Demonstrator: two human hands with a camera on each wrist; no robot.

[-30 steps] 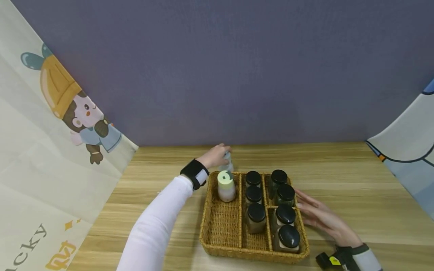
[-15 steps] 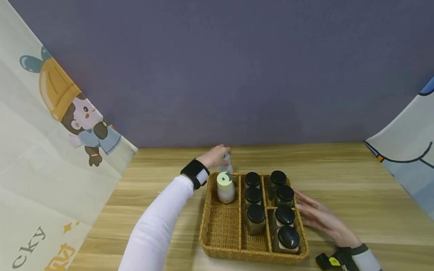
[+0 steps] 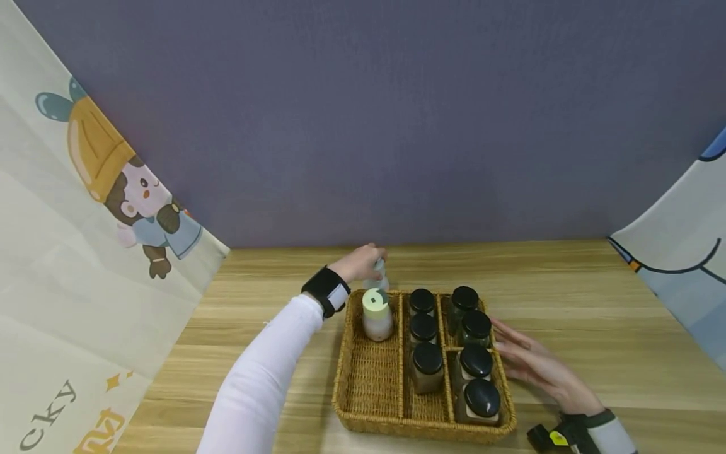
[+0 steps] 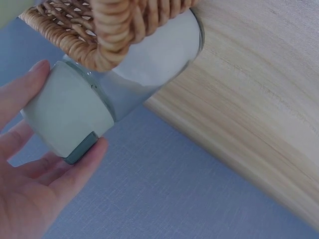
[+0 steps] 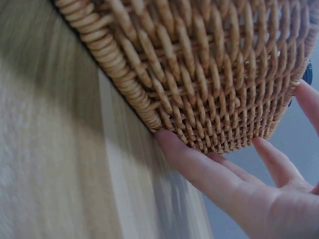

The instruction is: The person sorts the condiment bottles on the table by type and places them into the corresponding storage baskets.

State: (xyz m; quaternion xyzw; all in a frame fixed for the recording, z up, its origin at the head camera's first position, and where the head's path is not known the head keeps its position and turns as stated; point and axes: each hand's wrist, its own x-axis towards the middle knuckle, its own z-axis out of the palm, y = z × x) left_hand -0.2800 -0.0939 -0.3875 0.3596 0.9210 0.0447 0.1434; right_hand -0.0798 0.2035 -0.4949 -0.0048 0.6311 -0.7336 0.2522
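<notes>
My left hand (image 3: pixel 361 263) grips a clear seasoning jar (image 3: pixel 377 280) by its lid, just behind the basket's far left corner. In the left wrist view the jar (image 4: pixel 154 62) has a pale grey-green lid (image 4: pixel 70 109) with a dark green tab and white contents. It stands on the table close against the woven basket (image 4: pixel 112 35). My right hand (image 3: pixel 541 367) lies along the basket's right side. Its extended fingertips touch the wicker wall (image 5: pixel 199 84) low down in the right wrist view. In the left compartment stands a shaker bottle (image 3: pixel 377 318) with a pale yellow-green lid.
The divided wicker basket (image 3: pixel 371 391) holds several black-lidded jars (image 3: pixel 427 359) in its middle and right compartments. A wooden table (image 3: pixel 249 296) lies beneath. Behind it rises a dark blue-grey wall (image 3: pixel 397 126), with a printed curtain (image 3: pixel 57 252) at left.
</notes>
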